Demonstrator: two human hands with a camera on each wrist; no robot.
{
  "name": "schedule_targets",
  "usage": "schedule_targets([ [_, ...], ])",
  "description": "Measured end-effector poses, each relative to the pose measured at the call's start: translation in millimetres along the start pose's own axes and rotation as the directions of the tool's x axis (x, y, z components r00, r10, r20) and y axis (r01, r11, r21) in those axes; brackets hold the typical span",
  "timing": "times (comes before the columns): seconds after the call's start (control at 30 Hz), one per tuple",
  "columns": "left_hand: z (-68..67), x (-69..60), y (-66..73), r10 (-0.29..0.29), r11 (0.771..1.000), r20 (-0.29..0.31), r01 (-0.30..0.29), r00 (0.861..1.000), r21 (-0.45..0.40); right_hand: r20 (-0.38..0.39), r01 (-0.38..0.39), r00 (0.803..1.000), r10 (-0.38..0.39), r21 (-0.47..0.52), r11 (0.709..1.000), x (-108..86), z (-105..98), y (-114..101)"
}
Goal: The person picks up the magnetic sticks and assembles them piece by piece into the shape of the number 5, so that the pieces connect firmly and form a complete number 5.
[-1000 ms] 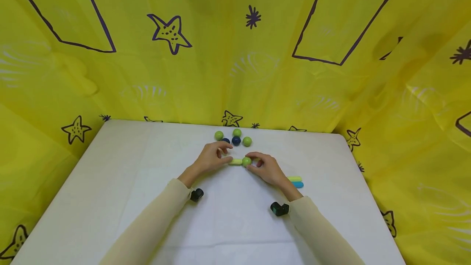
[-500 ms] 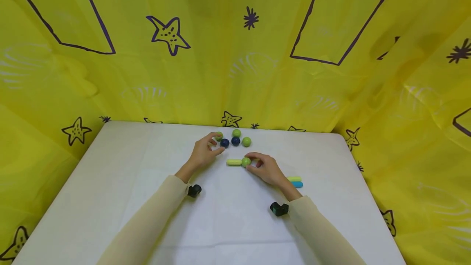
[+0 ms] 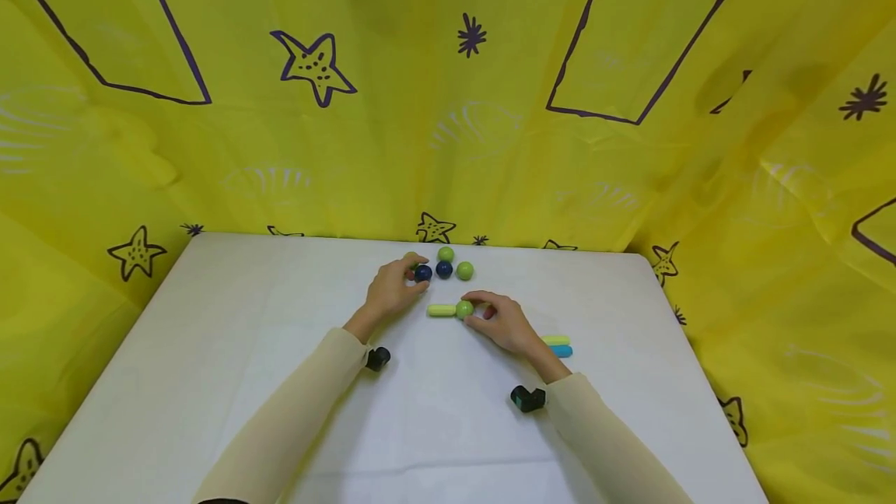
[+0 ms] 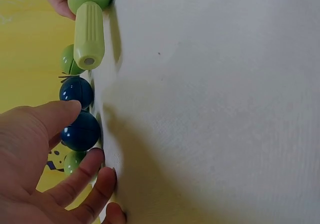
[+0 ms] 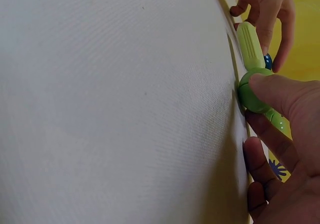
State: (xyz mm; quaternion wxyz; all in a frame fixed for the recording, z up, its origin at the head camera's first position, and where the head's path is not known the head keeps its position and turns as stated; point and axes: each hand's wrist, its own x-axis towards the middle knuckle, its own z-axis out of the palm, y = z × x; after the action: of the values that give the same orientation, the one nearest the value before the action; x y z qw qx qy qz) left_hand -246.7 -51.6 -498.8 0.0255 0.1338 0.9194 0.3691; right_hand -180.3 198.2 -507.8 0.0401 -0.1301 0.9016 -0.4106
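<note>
The right hand (image 3: 505, 324) pinches a green ball (image 3: 465, 309) between thumb and fingers; a pale yellow-green ribbed rod (image 3: 442, 310) joins its left side. In the right wrist view the thumb lies over the same green ball (image 5: 253, 90). Farther back, the left hand (image 3: 390, 288) has thumb and fingers around a dark blue ball (image 3: 423, 273), the left one of two. The left wrist view has that blue ball (image 4: 81, 131) between the thumb and fingers; whether both sides touch it is unclear. A green ball (image 3: 411, 258) is partly hidden behind the left fingers.
Behind the rod on the white table (image 3: 420, 411) lie a second dark blue ball (image 3: 444, 269) and two more green balls (image 3: 446, 254). A yellow-green rod (image 3: 556, 340) and a blue rod (image 3: 561, 351) lie beside the right wrist. A yellow curtain (image 3: 392, 138) hangs around the table.
The left hand has moved from the rod's left end up and back to the left dark blue ball, its fingers coming around it. The right hand keeps its pinch on the green ball.
</note>
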Motion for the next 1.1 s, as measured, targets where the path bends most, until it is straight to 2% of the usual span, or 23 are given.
schedule_targets([
  [0.5,3.0,1.1,-2.7,-0.004,0.999,-0.037,0.005,0.999,0.038,-0.012,-0.008,1.000,0.008,-0.013,1.000,0.8,1,-1],
  [0.83,1.2,-2.2,-4.1,0.022,1.000,-0.026,-0.021,0.999,0.011,-0.008,-0.012,1.000,0.012,-0.011,1.000,-0.4,0,-1],
  [1.1,-2.9,-7.8,-9.4,0.064,0.996,0.010,-0.063,0.998,-0.055,-0.005,-0.026,1.000,0.026,-0.020,0.999,0.6,-1,-3],
])
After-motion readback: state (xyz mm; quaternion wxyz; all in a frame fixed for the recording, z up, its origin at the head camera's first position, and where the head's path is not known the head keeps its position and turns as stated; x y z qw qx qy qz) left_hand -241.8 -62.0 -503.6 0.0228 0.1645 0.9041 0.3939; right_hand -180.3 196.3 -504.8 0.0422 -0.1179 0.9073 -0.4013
